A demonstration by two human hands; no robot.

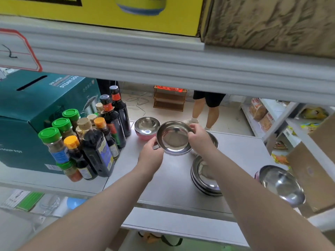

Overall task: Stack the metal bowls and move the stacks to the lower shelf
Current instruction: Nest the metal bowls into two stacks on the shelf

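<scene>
Here the work sits on the grey shelf (172,178), with a teal box (36,115) and a cluster of sauce bottles (94,142) crowding its 9 o'clock side, so the bowls must be handled in the open middle. A stack of metal bowls (204,178) stands at 4 o'clock from the lifted one, a pink-sided bowl (146,126) at 11 o'clock, another bowl (213,140) partly hidden behind the right wrist, and a larger tilted bowl (282,183) near the shelf's 3 o'clock edge. The held bowl (173,137) is off the shelf, tipped toward the camera. To do this step well, I would level it, centre it over the stack, and lower it until the rims nest, since a tilted drop could slide off. The left hand (150,154) pinches the rim at 8 o'clock, fingers curled closed; the right hand (198,135) grips the rim at 2 o'clock, likewise closed on it.
</scene>
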